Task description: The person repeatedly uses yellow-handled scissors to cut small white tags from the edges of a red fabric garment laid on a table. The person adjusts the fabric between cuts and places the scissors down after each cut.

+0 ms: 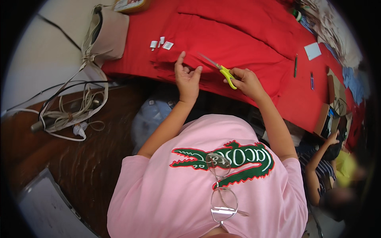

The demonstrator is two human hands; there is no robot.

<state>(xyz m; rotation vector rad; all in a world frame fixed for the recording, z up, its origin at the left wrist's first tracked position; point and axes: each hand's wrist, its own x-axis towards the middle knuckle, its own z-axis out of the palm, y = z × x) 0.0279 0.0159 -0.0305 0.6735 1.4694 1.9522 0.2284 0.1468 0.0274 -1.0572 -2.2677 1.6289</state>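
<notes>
My right hand (246,81) grips a pair of scissors (227,74) by the yellow-green handles. The metal blades point up and left over red cloth (226,39). My left hand (187,81) is raised at the near edge of the cloth, left of the scissors. Its index finger stretches upward and its thumb stands apart; nothing can be made out between them. Just beyond that hand, small white tags (168,45) lie at the left end of the folded red cloth.
A beige bag (113,33) stands left on the red-covered table. Tangled cords (75,115) hang below it. Farther right lie a white paper (312,51), a purple pen-like tool (312,81) and cardboard boxes (321,119). Other people (321,170) sit at the lower right.
</notes>
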